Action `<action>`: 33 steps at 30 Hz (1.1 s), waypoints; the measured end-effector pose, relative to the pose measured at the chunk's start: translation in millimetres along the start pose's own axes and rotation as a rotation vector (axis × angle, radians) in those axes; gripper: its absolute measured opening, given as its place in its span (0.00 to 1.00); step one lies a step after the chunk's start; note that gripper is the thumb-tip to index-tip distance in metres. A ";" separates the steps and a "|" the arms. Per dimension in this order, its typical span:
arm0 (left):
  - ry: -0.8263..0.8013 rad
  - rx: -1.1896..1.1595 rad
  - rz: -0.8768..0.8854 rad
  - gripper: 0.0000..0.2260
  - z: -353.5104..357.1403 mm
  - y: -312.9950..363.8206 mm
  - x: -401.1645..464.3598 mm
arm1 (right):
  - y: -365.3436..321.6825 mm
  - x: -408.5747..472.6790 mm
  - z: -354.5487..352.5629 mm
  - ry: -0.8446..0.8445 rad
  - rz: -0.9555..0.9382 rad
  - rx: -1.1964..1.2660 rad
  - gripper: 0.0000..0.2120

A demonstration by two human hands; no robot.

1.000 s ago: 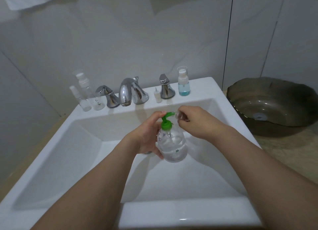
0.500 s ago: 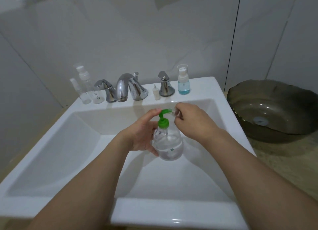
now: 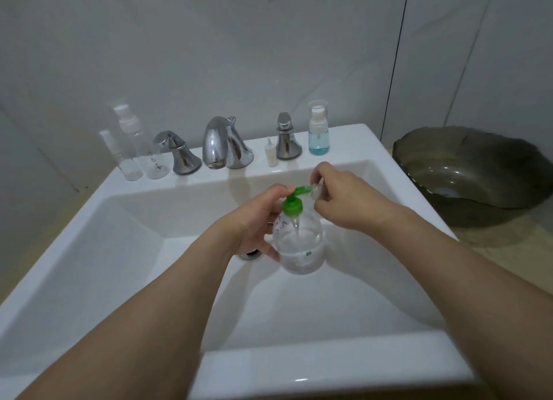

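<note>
Over the white sink, our left hand grips a clear pump bottle, one finger on its green pump head, while our right hand pinches a small clear vial at the nozzle tip. Along the sink's back edge stand a chrome faucet, clear spray bottles toward the left corner and a blue-filled bottle toward the right. A dark glass bowl sits beyond the right edge.

Print on pump bottle blurred, no text readable

Clear plastic pump bottle, glossy chrome tap, glossy white sink.
</note>
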State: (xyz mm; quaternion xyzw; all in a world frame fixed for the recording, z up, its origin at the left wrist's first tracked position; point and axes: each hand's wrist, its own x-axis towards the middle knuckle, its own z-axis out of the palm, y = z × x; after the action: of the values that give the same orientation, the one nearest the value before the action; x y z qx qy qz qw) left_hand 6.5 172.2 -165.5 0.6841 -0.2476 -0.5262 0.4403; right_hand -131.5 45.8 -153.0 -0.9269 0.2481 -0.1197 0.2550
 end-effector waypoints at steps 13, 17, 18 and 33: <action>-0.043 0.035 0.011 0.37 -2.5 -4.6 0.4 | 1.6 3.8 1.5 0.074 -0.027 0.058 0.12; -0.026 0.076 0.000 0.45 -2.3 -4.8 0.5 | 4.4 5.3 2.6 0.116 -0.061 0.047 0.05; -0.013 0.082 -0.005 0.47 -2.3 -4.8 1.2 | 4.4 5.8 2.6 0.115 -0.064 0.046 0.04; 0.080 0.052 0.084 0.30 10.4 -8.7 3.7 | 0.8 3.9 4.0 0.025 -0.003 -0.003 0.08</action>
State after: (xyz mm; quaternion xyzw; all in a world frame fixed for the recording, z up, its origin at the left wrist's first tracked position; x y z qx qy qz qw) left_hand -3.2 170.0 -175.5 0.7049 -0.2717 -0.4729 0.4536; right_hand -127.2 44.8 -156.5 -0.9260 0.2502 -0.1315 0.2503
